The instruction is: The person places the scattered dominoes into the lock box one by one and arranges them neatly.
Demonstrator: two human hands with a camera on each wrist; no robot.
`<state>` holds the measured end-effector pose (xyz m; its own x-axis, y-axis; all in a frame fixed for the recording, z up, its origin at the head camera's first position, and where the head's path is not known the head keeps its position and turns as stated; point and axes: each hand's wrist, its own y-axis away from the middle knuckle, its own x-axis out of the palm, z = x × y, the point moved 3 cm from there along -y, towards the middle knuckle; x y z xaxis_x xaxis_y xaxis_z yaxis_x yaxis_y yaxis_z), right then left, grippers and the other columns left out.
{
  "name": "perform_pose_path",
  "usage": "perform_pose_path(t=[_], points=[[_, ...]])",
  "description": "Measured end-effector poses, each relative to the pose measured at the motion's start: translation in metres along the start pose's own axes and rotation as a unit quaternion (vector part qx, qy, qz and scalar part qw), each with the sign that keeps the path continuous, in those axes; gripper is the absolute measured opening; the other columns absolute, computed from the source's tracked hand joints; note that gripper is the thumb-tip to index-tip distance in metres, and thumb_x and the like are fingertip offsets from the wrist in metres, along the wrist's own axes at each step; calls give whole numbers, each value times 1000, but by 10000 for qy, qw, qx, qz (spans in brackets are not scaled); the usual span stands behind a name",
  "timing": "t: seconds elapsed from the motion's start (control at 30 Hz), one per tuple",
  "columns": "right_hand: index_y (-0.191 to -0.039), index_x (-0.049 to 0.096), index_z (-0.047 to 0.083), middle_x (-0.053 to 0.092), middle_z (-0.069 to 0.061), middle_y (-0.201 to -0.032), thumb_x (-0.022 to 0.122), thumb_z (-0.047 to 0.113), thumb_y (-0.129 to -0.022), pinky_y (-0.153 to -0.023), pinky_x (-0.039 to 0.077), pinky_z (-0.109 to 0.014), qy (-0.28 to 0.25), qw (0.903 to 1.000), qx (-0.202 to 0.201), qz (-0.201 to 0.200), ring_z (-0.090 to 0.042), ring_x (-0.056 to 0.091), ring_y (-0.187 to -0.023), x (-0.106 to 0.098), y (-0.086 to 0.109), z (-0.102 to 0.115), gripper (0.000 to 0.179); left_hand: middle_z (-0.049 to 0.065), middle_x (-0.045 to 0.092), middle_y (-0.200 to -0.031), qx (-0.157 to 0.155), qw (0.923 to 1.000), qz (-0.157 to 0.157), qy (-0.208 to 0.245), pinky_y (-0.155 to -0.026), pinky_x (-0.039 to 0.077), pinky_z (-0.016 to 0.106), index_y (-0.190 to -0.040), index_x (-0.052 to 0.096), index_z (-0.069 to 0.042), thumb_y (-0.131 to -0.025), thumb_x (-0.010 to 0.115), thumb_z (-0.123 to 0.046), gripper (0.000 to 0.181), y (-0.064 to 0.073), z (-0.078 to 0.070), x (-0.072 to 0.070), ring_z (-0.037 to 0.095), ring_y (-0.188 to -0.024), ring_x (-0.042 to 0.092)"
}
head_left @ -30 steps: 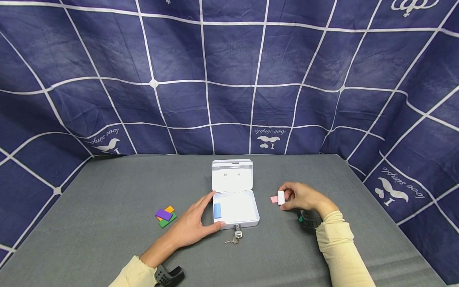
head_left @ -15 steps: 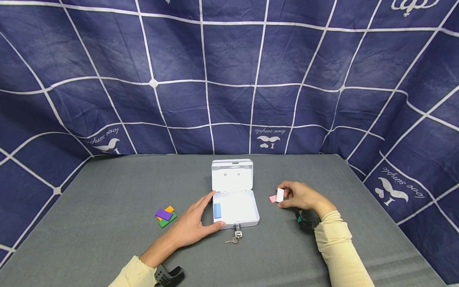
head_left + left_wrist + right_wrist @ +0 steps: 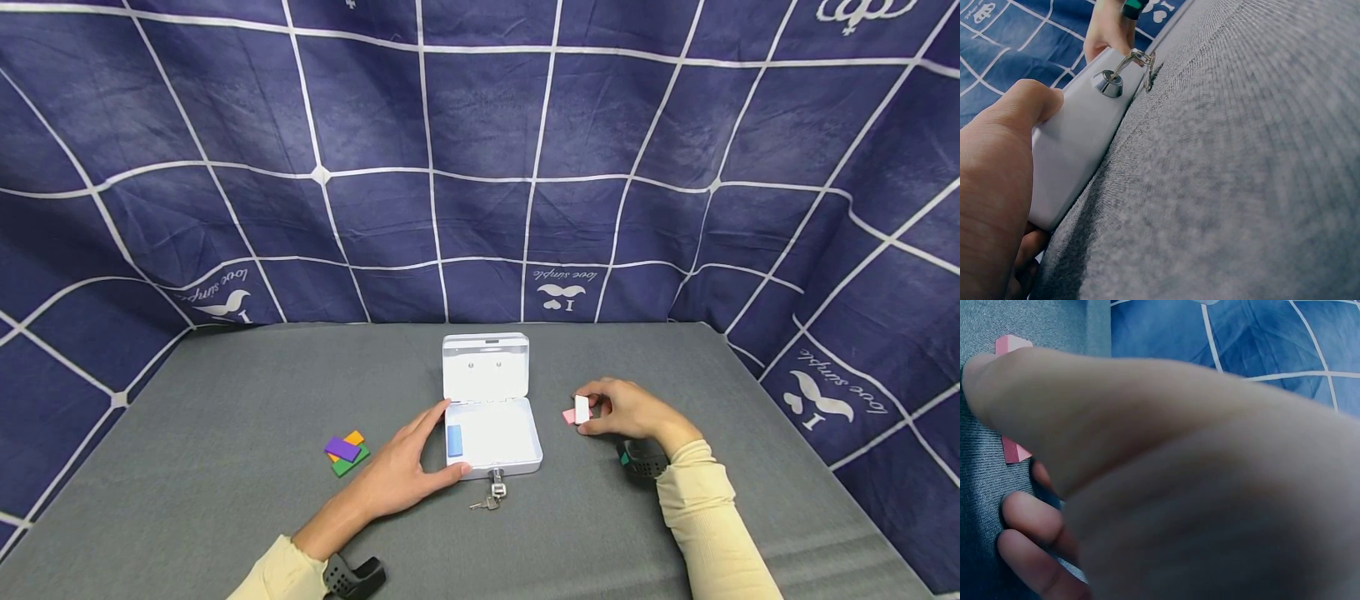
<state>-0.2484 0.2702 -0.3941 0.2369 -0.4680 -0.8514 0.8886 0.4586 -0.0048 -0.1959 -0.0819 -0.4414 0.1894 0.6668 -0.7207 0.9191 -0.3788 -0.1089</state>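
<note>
Pinching the white block [image 3: 582, 409] by its ends, RH [image 3: 633, 410] in head cam is right of centre; block's long axis runs up-down, crosswise to pink block [image 3: 568, 417], approx L-R. LH [image 3: 397, 467], farther off, holds white box [image 3: 495, 433] at left. L wrist: thumb's on box edge. R wrist: pink block upper left, near-vertical; white one hidden.

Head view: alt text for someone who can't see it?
A person's left hand grips an open white box with a blue block inside; the right hand pinches a white block partly hiding a pink block. Purple, orange and green blocks overlap at left on gray cloth.
</note>
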Motion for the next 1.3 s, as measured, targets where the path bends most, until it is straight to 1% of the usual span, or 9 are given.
perform_pose_path(t=[0.13,0.4,0.67,0.83,1.03,1.3], points=[[-116,72,3,62,-2,-93,91,23,-76,-66,44,-23,80,9999,-76,-97,-9,53,-75,0,0,1,48,6,42,-162,0,10000,1,1,-117,36,57,-163,32,-26,-85,75,-64,97,0,0,0,34,-148,41],[-117,71,2,64,-6,-97,91,20,-77,-68,45,-23,-12,9998,-133,-151,-13,57,-78,-2,1,0,48,6,41,-163,9,10000,-2,-27,-117,36,57,-163,31,-26,-85,74,-64,97,0,-1,0,33,-148,40],[-117,71,2,69,-5,-102,89,18,-78,-72,47,-24,-113,9999,-43,45,-13,60,-82,-6,1,-3,46,7,42,-162,-2,10000,9,-38,-116,36,58,-163,31,-25,-85,75,-64,97,0,-1,0,34,-148,41],[-118,70,2,70,-6,-104,88,17,-78,-73,47,-24,-174,9998,-60,78,-12,60,-84,-7,2,-2,46,8,42,-162,-32,10000,14,-63,-116,37,58,-163,31,-25,-85,75,-64,97,0,0,1,34,-148,41],[-116,71,2,71,-3,-102,87,15,-80,-73,47,-24,-208,9997,-39,98,-10,59,-82,-7,1,-2,42,7,42,-162,-23,10000,5,-85,-116,37,58,-163,31,-26,-85,75,-65,98,0,0,1,33,-148,41],[-115,72,1,72,-3,-100,87,15,-80,-72,47,-23,-192,9997,-89,103,-9,59,-81,-6,1,-4,41,6,43,-162,8,10000,-39,-49,-115,38,58,-163,32,-27,-85,75,-64,97,0,0,1,34,-147,42]])
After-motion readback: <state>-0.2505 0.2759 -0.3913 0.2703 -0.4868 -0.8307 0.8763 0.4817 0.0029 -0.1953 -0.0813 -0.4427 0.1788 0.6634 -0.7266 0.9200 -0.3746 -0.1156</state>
